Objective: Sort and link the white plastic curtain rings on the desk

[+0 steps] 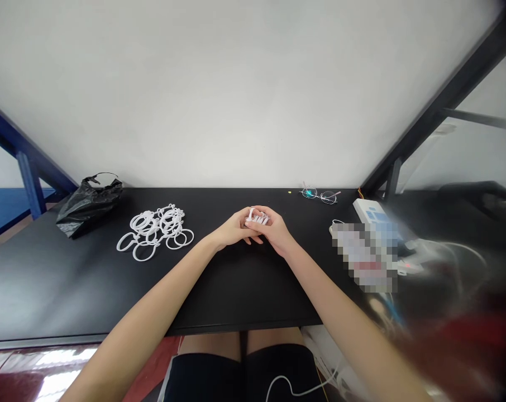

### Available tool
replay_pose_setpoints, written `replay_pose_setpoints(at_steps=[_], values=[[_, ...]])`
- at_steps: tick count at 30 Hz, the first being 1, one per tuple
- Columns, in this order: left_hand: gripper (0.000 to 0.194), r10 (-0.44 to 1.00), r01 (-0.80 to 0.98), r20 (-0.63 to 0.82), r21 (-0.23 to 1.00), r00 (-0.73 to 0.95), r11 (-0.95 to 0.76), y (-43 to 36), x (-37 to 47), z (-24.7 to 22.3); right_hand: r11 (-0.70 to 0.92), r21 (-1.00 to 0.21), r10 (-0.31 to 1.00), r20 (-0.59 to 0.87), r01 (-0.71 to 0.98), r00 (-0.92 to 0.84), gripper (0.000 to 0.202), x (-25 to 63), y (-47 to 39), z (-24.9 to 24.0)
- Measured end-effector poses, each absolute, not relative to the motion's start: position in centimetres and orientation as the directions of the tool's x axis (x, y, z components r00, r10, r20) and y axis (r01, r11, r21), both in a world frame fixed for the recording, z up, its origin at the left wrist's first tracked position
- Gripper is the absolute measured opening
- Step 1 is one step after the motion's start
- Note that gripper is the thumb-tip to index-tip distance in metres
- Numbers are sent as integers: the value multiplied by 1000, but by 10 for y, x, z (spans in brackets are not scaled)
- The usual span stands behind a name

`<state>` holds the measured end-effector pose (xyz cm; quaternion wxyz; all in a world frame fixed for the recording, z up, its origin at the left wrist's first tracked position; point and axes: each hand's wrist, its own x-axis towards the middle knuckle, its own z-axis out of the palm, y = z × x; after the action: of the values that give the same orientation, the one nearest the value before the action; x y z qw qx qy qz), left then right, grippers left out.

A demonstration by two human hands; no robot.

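My left hand [233, 228] and my right hand [275, 229] meet over the middle of the black table, fingers curled together. Between them is a small bundle of white bands [259, 218], with several short white strips side by side and one small loop standing up at the left. The fingers cover much of the bundle, so its full shape is hidden. To the left of my hands lies a loose pile of white rings [156, 228], some of them overlapping, that look like thin bands.
A crumpled black plastic bag [89, 204] sits at the back left of the table [236, 296]. Eyeglasses [319, 194] lie near the wall. On the right are a white power strip [372, 215], a blurred-out flat object [362, 257] and white cables [441, 245].
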<state>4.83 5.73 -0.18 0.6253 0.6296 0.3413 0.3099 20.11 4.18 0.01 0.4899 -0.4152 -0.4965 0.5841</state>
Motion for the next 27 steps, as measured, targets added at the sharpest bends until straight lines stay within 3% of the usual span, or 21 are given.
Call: replay_pose_setpoints(at_steps=[7,14,18,27], values=[[45,797,26,-52,999,601,46,59,47,-1,-19,-996,997,-12,-91,-80,35,198,43,-4],[49,797,-54,-72,990,599,130,56,49,5,-14,-994,996,-4,-107,-94,35,203,44,0],[35,787,-138,-98,964,609,226,59,48,7,-26,-993,996,-17,-118,-82,36,204,47,-2],[39,884,-104,-97,981,457,162,61,50,1,-37,-996,999,-35,-82,-32,38,202,48,-7]])
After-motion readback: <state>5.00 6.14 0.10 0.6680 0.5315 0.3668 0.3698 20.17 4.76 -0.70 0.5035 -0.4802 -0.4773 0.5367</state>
